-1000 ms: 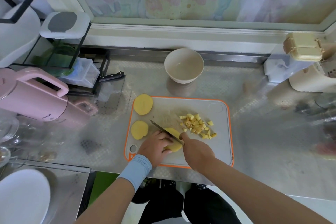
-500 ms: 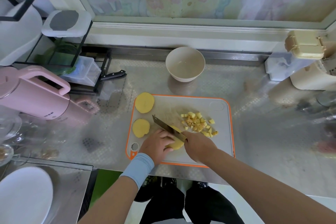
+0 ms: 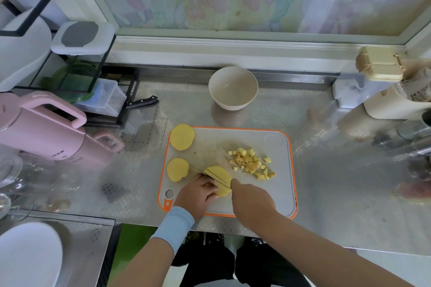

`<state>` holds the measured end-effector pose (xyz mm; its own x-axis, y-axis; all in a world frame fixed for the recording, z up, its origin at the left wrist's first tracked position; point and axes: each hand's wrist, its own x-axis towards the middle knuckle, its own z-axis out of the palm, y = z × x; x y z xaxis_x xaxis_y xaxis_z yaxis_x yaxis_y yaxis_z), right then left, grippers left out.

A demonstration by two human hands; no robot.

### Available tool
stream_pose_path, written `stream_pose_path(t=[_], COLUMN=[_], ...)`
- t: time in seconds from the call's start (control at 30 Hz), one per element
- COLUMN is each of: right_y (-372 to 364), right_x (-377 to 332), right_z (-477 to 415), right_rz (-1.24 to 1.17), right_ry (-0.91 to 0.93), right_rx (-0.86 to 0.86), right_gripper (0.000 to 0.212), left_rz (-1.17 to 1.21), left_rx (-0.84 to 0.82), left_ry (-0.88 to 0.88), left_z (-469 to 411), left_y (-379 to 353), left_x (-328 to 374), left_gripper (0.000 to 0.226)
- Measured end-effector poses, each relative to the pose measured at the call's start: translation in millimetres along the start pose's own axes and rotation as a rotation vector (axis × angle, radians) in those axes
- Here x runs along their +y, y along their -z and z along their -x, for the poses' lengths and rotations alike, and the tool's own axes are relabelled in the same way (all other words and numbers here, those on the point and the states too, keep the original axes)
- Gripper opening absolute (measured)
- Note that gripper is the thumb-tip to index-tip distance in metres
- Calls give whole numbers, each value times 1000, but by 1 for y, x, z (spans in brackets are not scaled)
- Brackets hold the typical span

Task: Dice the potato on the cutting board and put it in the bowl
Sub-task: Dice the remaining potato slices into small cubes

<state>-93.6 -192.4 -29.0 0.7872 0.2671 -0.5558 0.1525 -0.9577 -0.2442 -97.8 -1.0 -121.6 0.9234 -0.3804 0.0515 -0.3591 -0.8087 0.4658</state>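
right hand (image 3: 253, 200) is wrapped round the handle of the knife (image 3: 218, 179), fingers closed tight on it. the handle itself is buried in the fist, and only the thin blade shows, lying edge-on across the potato slab (image 3: 220, 170) near the front of the cutting board (image 3: 275, 191).

left hand (image 3: 198, 193) sits just beside the blade, fingers curled down onto the slab's near end. that looks like a deliberate hold: it pins the piece flat so it can't skate on the board, and the tips are tucked back from the edge. one cut line already shows in the slab next to the blade, so i'd call this the strip-cutting stage.

the finished dice (image 3: 250, 163) are heaped to the right, near the slab but apart from it — out of the knife's path, on the side the blade can sweep them from. two more flat slices (image 3: 182, 136) wait along the board's left edge, one partly hanging over the rim, lined up for their turn.

the bowl (image 3: 233, 87) stands behind the board on the steel counter, nothing in it that i can see — close enough for a short carry. by my reckoning, less than half the potato is diced.
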Motion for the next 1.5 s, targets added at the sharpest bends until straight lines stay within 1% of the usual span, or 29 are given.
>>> stream_pose_path(t=[0.2,0.37,0.5,0.67,0.73,0.87,1.1,1.33,1.5], right_y=[6,10,12,14,12,5,-9,-21,-23], right_x=[5,6,4,2,2,5,9,10,14], right_z=[6,4,-1,-10,-13,-16,-18,-15,-16], right_rz=[28,17,-4,7,7,-4,-33,-54,-32], right_ry=[-7,-12,-33,-38,-45,-53,-55,-32,-10], right_rx=[-32,-43,-81,-139,-147,-143,-120,-84,-67], right_gripper=[31,27,21,28,27,16,17,20,17], left_rz=[32,34,69,103,116,142,163,136,121], left_rx=[20,49,67,86,94,110,94,74,67], left_ry=[47,48,81,99,103,96,108,118,117], left_z=[3,4,7,8,8,10,10,9,9], left_y=[-2,-3,-5,-5,-5,-6,-6,-4,-6], left_x=[1,2,3,3,3,2,2,5,6], left_gripper=[24,24,22,21,20,18,17,21,23])
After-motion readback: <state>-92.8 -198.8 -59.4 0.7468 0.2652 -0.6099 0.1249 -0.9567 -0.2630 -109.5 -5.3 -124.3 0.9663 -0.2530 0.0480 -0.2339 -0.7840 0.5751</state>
